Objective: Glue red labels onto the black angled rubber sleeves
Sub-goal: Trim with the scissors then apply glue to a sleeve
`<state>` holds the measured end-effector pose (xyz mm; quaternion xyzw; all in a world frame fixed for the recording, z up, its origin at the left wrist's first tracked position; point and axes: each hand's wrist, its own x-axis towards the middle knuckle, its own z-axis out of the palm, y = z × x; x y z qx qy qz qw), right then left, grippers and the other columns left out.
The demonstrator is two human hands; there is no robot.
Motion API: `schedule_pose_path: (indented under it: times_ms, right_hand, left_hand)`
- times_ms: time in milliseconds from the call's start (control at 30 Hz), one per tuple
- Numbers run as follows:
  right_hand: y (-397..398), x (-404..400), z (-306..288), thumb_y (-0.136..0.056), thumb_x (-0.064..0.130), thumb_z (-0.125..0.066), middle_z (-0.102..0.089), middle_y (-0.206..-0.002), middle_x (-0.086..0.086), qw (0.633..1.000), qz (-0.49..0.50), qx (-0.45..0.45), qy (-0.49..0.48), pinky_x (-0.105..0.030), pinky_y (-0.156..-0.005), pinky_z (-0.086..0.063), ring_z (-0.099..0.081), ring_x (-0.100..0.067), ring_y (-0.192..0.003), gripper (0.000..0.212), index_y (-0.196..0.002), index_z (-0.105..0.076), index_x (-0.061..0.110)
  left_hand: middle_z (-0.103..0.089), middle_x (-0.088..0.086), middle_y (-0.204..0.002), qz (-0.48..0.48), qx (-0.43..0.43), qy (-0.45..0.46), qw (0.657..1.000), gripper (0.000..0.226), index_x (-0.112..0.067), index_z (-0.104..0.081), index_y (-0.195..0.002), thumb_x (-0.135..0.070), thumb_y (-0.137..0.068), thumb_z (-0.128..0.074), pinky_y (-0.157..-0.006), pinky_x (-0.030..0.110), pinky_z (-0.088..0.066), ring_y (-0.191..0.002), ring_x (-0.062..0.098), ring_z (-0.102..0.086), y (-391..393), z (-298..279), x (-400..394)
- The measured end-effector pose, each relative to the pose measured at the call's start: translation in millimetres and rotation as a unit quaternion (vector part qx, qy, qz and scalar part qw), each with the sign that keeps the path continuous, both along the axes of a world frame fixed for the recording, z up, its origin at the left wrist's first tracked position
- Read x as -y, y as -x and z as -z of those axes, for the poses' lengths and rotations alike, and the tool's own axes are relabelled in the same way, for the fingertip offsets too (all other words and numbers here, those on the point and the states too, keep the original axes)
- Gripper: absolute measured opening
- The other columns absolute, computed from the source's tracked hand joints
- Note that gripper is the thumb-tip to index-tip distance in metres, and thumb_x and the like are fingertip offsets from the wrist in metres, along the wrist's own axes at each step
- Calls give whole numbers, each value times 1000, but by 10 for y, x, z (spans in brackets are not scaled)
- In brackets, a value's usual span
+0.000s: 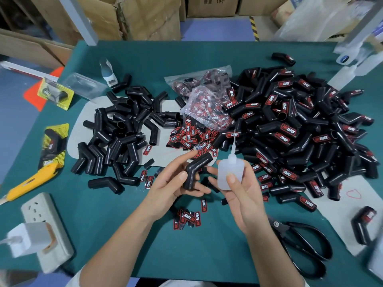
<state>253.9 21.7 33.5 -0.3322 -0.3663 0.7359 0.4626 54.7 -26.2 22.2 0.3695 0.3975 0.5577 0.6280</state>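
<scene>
My left hand (172,183) holds a bare black angled rubber sleeve (195,170) above the green table, with no label on it. My right hand (242,195) grips a translucent glue bottle (229,172) upright, its long thin nozzle pointing up. Both hands are close together at the centre. Loose red labels (187,218) lie just below the hands, and more red labels (190,137) are scattered behind them. A pile of unlabelled sleeves (122,131) sits to the left. A large heap of labelled sleeves (290,125) fills the right.
Clear bags of labels (207,100) lie at the centre back. Black scissors (302,243) rest at the front right. A yellow utility knife (31,181) and a power strip (45,230) with a charger are at the left. Cardboard boxes stand beyond the table.
</scene>
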Motion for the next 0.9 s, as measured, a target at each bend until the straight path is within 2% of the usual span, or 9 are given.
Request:
schedule_pose_path:
  times_ms: [67, 167, 233, 300, 367, 567, 633, 800, 900]
  right_hand:
    - [5, -19, 7, -91, 26, -71, -72, -120, -4, 998, 38, 43, -14, -40, -100, -56, -67, -31, -121, 38, -125, -57, 16]
    - [-6, -53, 44, -81, 37, -78, -73, -108, 10, 982, 100, 152, -53, -24, -88, -55, -68, -9, -103, 32, -110, -66, 44]
    - [-10, -59, 98, -83, 39, -76, -73, -108, 16, 962, 116, 231, -87, -24, -88, -54, -69, -7, -101, 30, -105, -63, 54]
    - [-2, -62, 157, -89, 34, -75, -72, -110, 19, 941, 116, 295, -118, -23, -89, -55, -69, -8, -103, 33, -108, -59, 56]
    - [1, -60, 196, -94, 24, -76, -70, -109, 23, 926, 113, 330, -143, -16, -87, -52, -69, -5, -102, 41, -109, -57, 56]
    - [18, -55, 167, -97, 18, -76, -68, -108, 27, 908, 110, 368, -165, -10, -84, -48, -67, -1, -101, 50, -106, -52, 61]
    - [26, -51, 154, -96, 19, -76, -68, -107, 28, 907, 108, 372, -168, -10, -84, -48, -67, 0, -101, 49, -105, -52, 61]
    - [51, -55, 171, -97, 19, -74, -66, -108, 32, 885, 102, 412, -190, -6, -79, -46, -66, 3, -99, 51, -106, -48, 61]
    - [68, -80, 226, -99, 25, -70, -62, -112, 35, 855, 83, 466, -211, -11, -76, -45, -62, 6, -99, 51, -108, -39, 64]
  left_hand:
    - [-70, 3, -107, 7, 6, -5, 1000, 47, -35, -53, -152, -37, -106, -61, -86, 37, -62, -101, 39, -77, 7, 1, 10]
    - [-68, 4, -109, 21, 10, -23, 999, 48, -32, -48, -156, -27, -109, -54, -91, 39, -60, -110, 43, -73, 20, 35, 27]
    - [-67, 4, -112, 42, 25, -48, 998, 50, -28, -45, -158, -30, -109, -56, -96, 42, -59, -118, 45, -70, 29, 41, 37]
    - [-68, 5, -115, 67, 57, -64, 994, 50, -24, -44, -159, -28, -110, -53, -98, 43, -59, -122, 46, -67, 40, 46, 40]
    - [-68, 8, -116, 87, 98, -66, 989, 49, -20, -43, -160, -22, -111, -49, -97, 42, -60, -123, 46, -66, 55, 55, 42]
    - [-68, 19, -123, 126, 248, -60, 959, 47, -10, -42, -159, -8, -113, -34, -98, 41, -60, -125, 47, -64, 74, 60, 14]
    - [-66, 21, -125, 136, 270, -57, 952, 47, -7, -40, -160, -7, -114, -31, -100, 41, -59, -126, 48, -63, 79, 70, 5]
    - [-66, 18, -125, 138, 239, -62, 959, 46, -8, -40, -159, -9, -114, -33, -101, 41, -59, -126, 46, -64, 88, 79, 12]
    - [-68, 13, -120, 109, 170, -60, 977, 43, -13, -47, -155, -15, -113, -43, -99, 41, -59, -124, 44, -66, 72, 81, 28]
